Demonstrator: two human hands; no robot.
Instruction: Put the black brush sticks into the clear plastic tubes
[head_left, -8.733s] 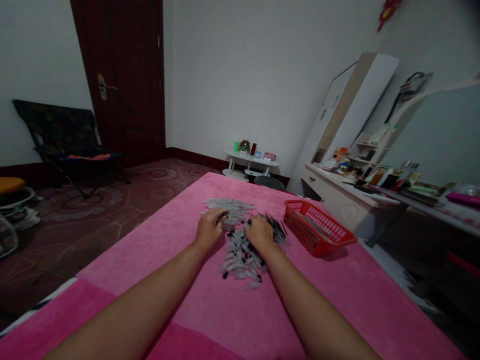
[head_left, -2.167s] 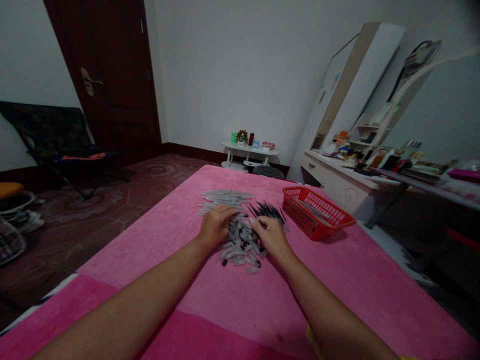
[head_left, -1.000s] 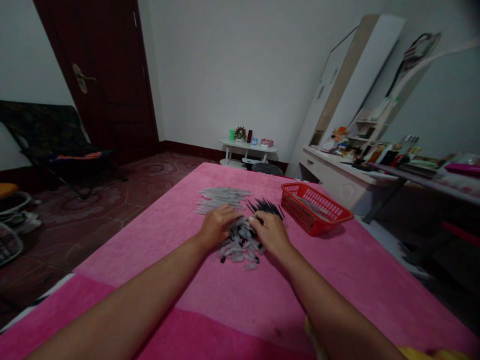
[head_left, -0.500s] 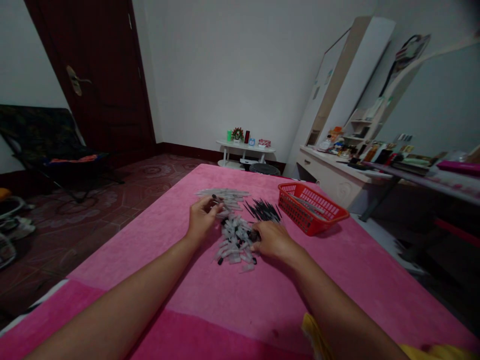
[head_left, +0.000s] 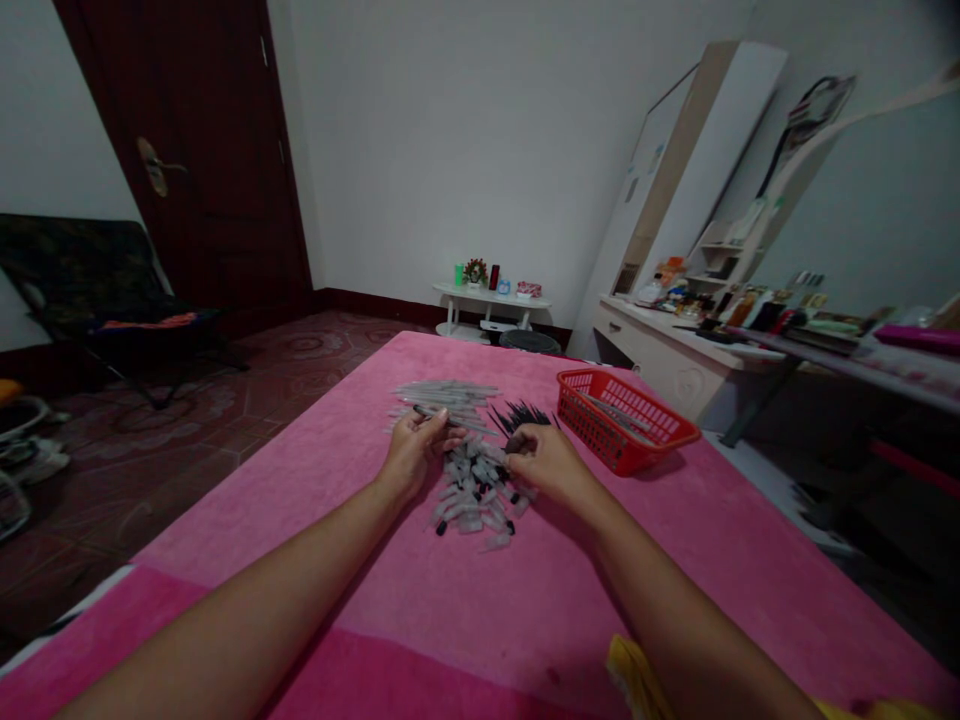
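My left hand [head_left: 417,448] is closed in a pinch around a slim pen part, whose dark end [head_left: 421,410] shows past the fingers. Behind it lies a row of pale, translucent pen barrels [head_left: 450,392]. My right hand [head_left: 546,455] is closed with fingertips together at the right side of a heap of clear pen caps [head_left: 471,500]; what it grips, if anything, is hidden. Black pieces are mixed into the heap. Just beyond the right hand is a bundle of thin black refills [head_left: 521,415], pointed ends outward.
A red plastic basket [head_left: 622,460] with a few slim sticks inside stands right of the refills. Everything rests on a pink cloth [head_left: 480,600]. A dresser [head_left: 660,345] is at the right, a folding chair [head_left: 90,270] at the left, and a low white table [head_left: 491,293] against the wall.
My left hand has shifted slightly nearer and turned, with the fingers now over the heap's edge. My right hand has risen a little away from the caps, uncovering more of them.
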